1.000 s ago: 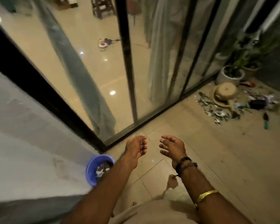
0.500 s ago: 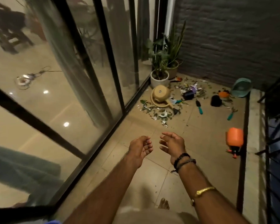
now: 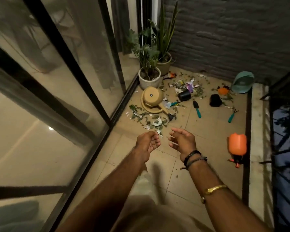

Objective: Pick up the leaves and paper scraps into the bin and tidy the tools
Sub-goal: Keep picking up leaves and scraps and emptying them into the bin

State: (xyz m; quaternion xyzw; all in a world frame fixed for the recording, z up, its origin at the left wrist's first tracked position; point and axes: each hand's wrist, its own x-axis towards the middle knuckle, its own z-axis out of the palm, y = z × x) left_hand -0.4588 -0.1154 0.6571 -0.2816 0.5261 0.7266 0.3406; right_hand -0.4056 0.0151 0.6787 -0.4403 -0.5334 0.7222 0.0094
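Left hand (image 3: 147,144), right hand (image 3: 182,142) empty, loosely curled; bin gone from view, scraps (image 3: 156,122) now nearer: next pickup likely.

Leaves (image 3: 151,120) lie before the watering can (image 3: 151,100), trowel (image 3: 196,107) right.

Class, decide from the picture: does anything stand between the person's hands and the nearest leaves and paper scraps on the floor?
Nothing visible does. The left hand and right hand hover empty, short of the nearest scraps; the tipped watering can lies beyond them.
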